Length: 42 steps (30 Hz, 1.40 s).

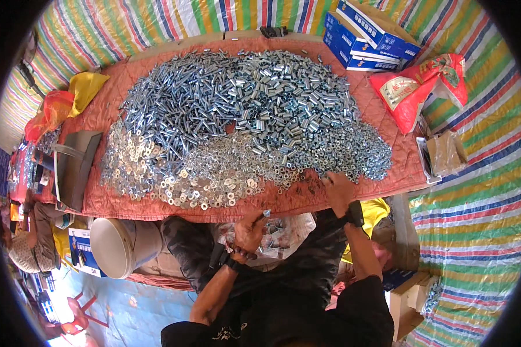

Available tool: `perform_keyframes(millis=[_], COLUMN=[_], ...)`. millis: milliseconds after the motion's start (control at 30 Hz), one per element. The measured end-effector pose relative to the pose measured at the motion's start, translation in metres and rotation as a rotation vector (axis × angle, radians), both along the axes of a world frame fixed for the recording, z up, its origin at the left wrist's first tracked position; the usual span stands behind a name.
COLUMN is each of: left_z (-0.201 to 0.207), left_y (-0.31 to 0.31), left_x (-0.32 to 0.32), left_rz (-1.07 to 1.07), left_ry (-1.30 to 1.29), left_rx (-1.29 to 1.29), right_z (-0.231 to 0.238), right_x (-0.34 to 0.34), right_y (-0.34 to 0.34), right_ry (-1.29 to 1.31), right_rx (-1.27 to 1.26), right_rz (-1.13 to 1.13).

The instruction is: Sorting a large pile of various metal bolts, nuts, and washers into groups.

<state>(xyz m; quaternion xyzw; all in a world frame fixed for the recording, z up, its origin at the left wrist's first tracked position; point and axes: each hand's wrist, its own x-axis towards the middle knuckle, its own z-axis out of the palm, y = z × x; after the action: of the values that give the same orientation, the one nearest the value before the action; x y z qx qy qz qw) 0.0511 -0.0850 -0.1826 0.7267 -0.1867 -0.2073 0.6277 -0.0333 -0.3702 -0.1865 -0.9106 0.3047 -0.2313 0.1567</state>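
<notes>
Okay, left to right on my feed: white bucket point(146, 242) beside the red-covered desk point(111, 84), pale washers point(138, 151) heaped at its front, metal rods point(179, 98) behind. Left hand point(249, 232) above the lap, fingers pinched, seemingly, on a small metal piece point(266, 213). Clear plastic bag point(294, 232) just beside it, contents unclear. Short tubes point(301, 87) piled farther back. Right hand point(339, 189) at the nuts point(364, 155); can't tell if its fingers grip any. I'd judge little done: one piece picked out, the bulk left loose in heaps.
</notes>
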Motion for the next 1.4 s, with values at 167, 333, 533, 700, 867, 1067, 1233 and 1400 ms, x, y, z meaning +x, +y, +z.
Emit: perform_keyframes(millis=[167,333,533,700,867,1067,1233,1400], left_z=[-0.005,-0.005,0.000,0.001,-0.003,-0.006,0.006,0.010], left_y=[0.000,0.002,0.004,0.004,0.004,0.004,0.003,0.002], left_x=[-0.003,-0.002,-0.002,-0.001,0.003,0.001,0.004,0.004], left_rz=[-0.021,-0.008,-0.011,-0.008,-0.018,0.009,-0.046,-0.073], left_ry=[0.009,0.044,0.063,0.066,0.060,0.133,0.070,0.118], left_rx=[0.031,0.007,0.050,0.048,0.064,-0.013,0.075,0.016], right_z=[0.000,0.007,0.010,0.003,0.000,0.006,0.032,0.052], right_x=[0.019,0.026,0.042,0.047,0.044,0.046,0.029,0.025], right_y=[0.004,0.014,0.025,0.025,0.022,0.024,0.070,0.117], right_ry=[0.032,0.231,0.241,0.206,0.172,0.213,-0.214,-0.167], right_rx=[-0.148,-0.031,0.046,0.080,0.119,-0.012,0.414,0.616], right_rz=[0.076,0.151,0.010,-0.006,0.039,0.046,0.436,0.583])
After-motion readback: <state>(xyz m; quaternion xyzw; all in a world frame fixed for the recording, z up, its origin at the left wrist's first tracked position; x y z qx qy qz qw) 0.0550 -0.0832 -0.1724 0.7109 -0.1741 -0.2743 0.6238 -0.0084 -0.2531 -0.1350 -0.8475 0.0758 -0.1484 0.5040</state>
